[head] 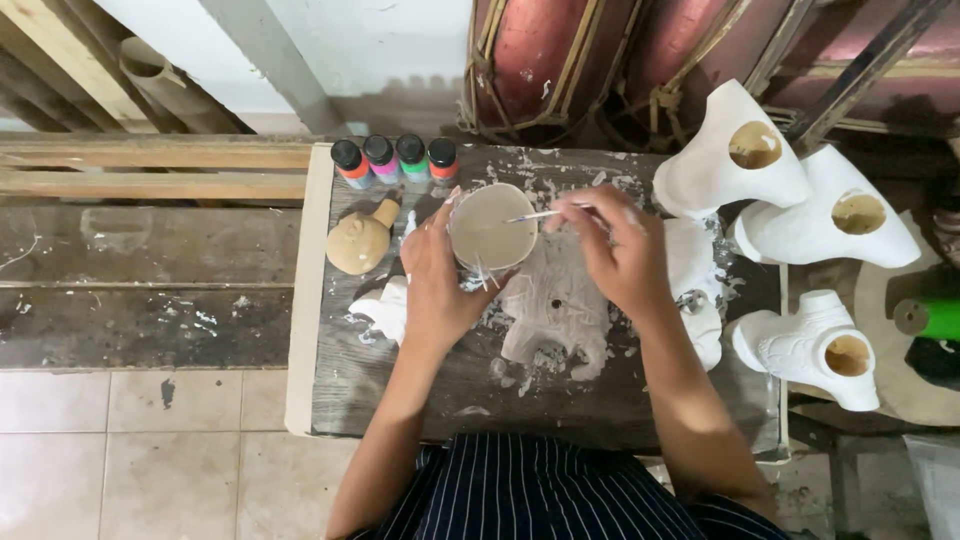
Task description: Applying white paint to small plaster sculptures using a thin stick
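My left hand point(437, 275) grips a round cup of beige paint point(488, 228) held over a paint-spattered wooden table point(400, 390). My right hand point(612, 243) pinches a thin brush point(535, 215) whose tip reaches into the cup. Under the hands lies a pale plaster figure point(556, 312), flat on the table. A small white plaster piece point(385, 308) rests just left of my left wrist.
Several small paint bottles point(395, 160) with black caps line the table's far edge. A tan clay figurine point(362, 240) sits below them. Three white hollow plaster casts point(800, 210) stand at the right. Red drums point(560, 60) lean behind; a green roll point(930, 318) lies far right.
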